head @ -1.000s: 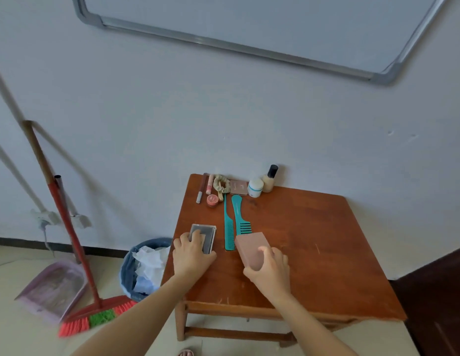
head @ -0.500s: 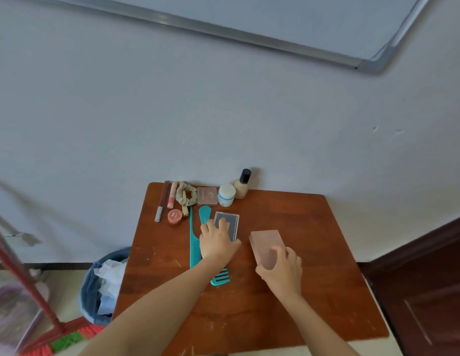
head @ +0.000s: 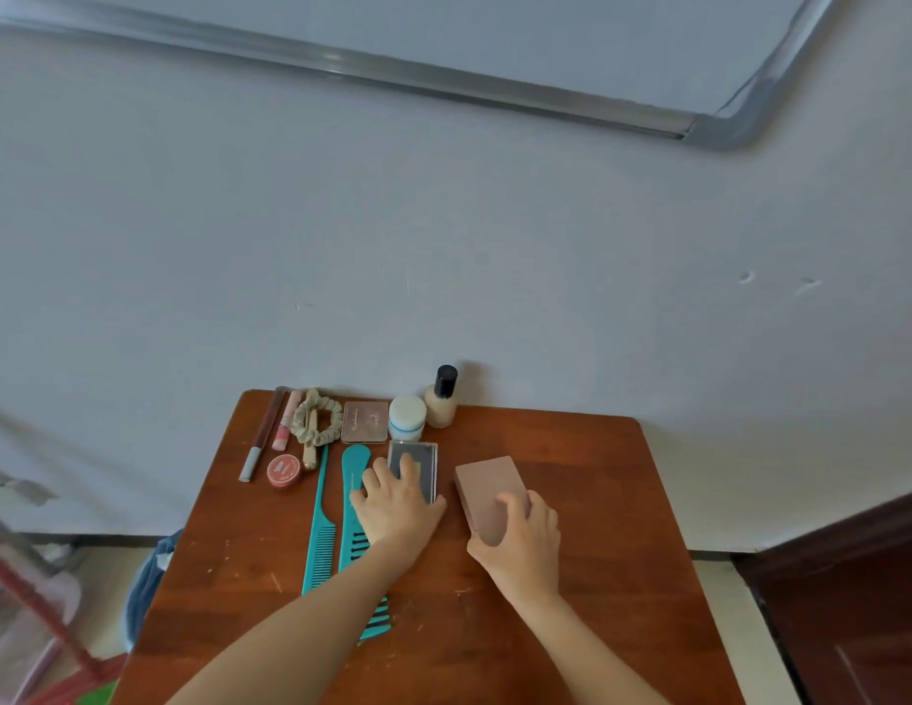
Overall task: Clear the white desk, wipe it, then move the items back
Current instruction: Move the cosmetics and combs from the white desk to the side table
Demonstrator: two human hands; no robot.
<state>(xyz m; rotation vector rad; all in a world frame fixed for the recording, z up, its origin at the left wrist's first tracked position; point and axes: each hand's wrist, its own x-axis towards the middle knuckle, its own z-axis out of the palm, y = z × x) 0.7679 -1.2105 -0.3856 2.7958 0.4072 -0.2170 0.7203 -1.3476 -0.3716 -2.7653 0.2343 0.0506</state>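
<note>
Head view: both hands placing items on the wooden surface (head: 571, 628).

Left hand (head: 395, 506) lies flat on the grey compact (head: 418, 468), fingers spread, not closed round it; it rests in front of the white jar (head: 407, 417). Right hand (head: 520, 541) has its grip wrapped on the near end of the pink box (head: 487, 488), which lies flat just right of the compact. Teal combs (head: 337, 521) sit under the left forearm. Judgement: slide each piece square to the row and release without nudging the combs or the foundation bottle (head: 441, 399).
</note>
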